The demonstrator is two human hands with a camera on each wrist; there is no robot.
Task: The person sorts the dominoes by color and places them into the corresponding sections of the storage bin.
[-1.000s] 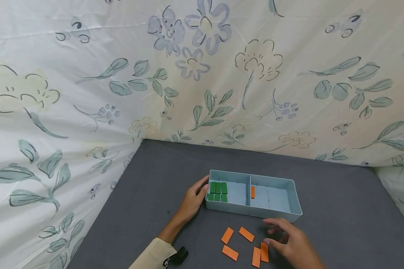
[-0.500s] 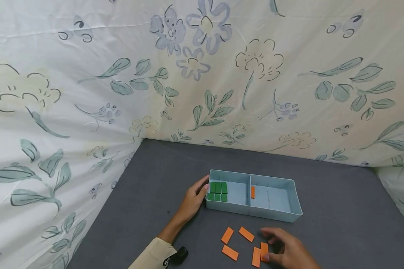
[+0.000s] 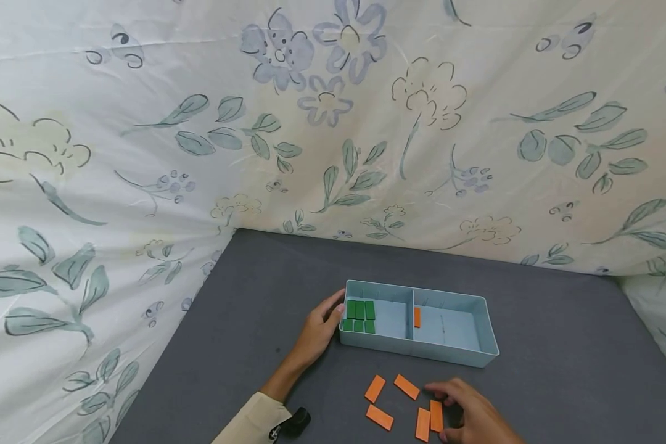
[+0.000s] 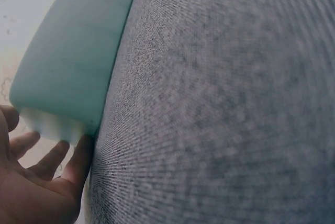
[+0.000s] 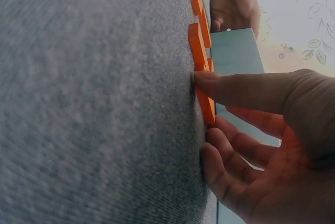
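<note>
A pale blue two-compartment box (image 3: 388,348) lies on the grey table. My left hand (image 3: 317,333) rests against its left end, fingertips touching the end wall in the left wrist view. Several green blocks (image 3: 361,310) fill the left side of the left compartment; one orange block (image 3: 417,317) stands against the divider in the right one. My right hand (image 3: 472,410) is low over the table, its thumb and fingers spread around an orange block (image 3: 436,415) at the two ends. Whether they press on it is unclear. A second orange block (image 3: 423,424) lies beside it.
Three more loose orange blocks, one of them at the lower left (image 3: 379,417), lie in front of the box. A black strap piece (image 3: 296,422) is at my left cuff. Flowered cloth (image 3: 366,154) hangs behind and beside the table.
My right hand has come down and slightly left from the box's front edge to the orange block. My left hand, the box and the blocks stay in place.
</note>
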